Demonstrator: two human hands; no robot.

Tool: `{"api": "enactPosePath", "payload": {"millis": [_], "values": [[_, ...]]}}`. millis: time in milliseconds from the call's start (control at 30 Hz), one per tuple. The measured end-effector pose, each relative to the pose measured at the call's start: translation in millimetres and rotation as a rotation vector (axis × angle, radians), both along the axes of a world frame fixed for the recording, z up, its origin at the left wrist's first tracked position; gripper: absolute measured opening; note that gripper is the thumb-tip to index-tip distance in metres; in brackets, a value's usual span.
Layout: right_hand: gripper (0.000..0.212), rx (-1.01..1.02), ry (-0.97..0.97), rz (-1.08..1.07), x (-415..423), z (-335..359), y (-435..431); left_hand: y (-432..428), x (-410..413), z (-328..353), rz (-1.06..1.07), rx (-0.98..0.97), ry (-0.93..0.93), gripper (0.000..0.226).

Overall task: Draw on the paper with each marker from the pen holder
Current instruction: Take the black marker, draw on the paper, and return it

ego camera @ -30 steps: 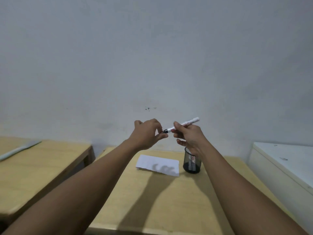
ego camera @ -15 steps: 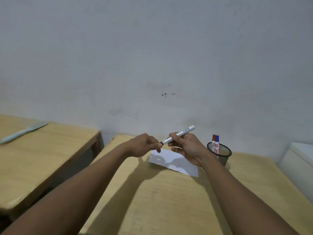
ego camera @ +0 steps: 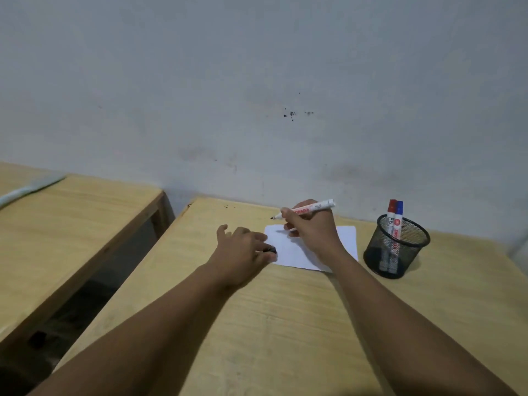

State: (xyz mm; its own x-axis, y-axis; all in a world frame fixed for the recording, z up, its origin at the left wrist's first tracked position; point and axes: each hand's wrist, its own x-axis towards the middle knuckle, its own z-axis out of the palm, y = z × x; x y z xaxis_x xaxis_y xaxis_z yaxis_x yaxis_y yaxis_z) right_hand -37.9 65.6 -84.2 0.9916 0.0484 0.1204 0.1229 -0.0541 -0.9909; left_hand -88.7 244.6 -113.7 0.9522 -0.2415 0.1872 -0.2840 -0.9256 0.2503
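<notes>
Tabletop (ego camera: 257,324) — near half bare, open passage between both forearms. Obstacles at far edge: pen holder (ego camera: 395,248) right of paper (ego camera: 297,250), wall (ego camera: 257,81) close behind — a gap separates the neighbouring table (ego camera: 71,224) at left.

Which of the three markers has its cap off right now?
The white marker in the right hand, black tip bare. The red-capped marker and blue-capped marker stand capped in the pen holder.
</notes>
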Motion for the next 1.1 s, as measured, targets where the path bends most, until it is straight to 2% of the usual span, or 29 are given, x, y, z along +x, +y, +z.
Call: {"api": "enactPosePath", "payload": {"millis": [133, 267, 500, 1100], "values": [[0.014, 0.000, 0.080, 0.074, 7.1, -12.5, 11.1, -5.1, -8.4, -6.9, -0.031, 0.041, -0.016, 0.038], [0.020, -0.148, 0.033, 0.030, 11.0, -29.6, 12.0, -6.2, -12.5, -12.6, -0.019, 0.039, -0.061, 0.038], [0.033, -0.131, -0.003, -0.013, 13.7, -39.4, 10.1, -6.8, -14.0, -14.9, 0.002, 0.004, -0.082, 0.036], [0.031, -0.292, -0.087, -0.004, 17.6, -46.0, 12.4, -6.4, -9.3, -19.2, 0.007, -0.058, -0.033, 0.036]]}}
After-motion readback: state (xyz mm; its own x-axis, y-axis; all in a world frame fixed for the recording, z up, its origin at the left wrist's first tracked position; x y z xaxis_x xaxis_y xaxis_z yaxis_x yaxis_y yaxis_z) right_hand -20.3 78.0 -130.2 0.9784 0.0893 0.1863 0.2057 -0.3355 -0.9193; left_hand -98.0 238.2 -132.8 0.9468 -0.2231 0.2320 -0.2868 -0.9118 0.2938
